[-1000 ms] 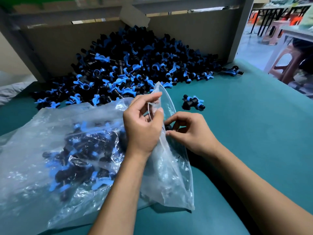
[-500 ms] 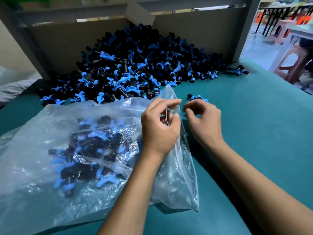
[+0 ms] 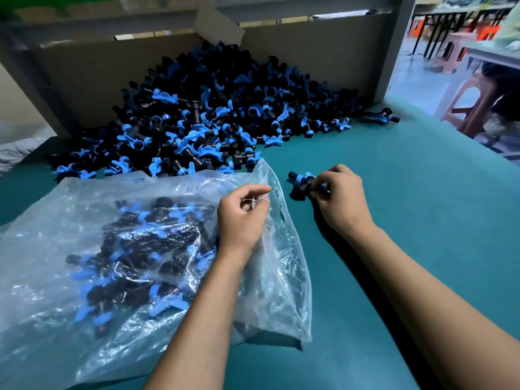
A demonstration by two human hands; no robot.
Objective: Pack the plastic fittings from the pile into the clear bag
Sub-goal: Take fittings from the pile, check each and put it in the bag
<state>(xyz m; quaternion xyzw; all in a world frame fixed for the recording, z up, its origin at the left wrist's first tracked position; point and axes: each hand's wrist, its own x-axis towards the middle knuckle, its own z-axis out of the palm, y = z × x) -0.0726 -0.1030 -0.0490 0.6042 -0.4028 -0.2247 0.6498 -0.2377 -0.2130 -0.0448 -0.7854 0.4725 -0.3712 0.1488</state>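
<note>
A big pile of black and blue plastic fittings (image 3: 213, 122) lies at the back of the green table. The clear bag (image 3: 84, 249) lies in front of it on the left, with several fittings inside. My left hand (image 3: 242, 220) pinches the bag's upper edge near its mouth. To the right of the bag, my right hand (image 3: 340, 201) curls its fingers around a loose black and blue fitting (image 3: 302, 185) on the table.
A grey board and frame (image 3: 323, 52) back the pile. One stray fitting (image 3: 382, 116) lies at the pile's right end. The green table (image 3: 422, 220) stretches right. Stools and tables (image 3: 472, 108) stand beyond the right edge.
My right hand left the bag's mouth, moved right and forward, and took hold of the loose fitting. My left hand lowered the bag's edge a little.
</note>
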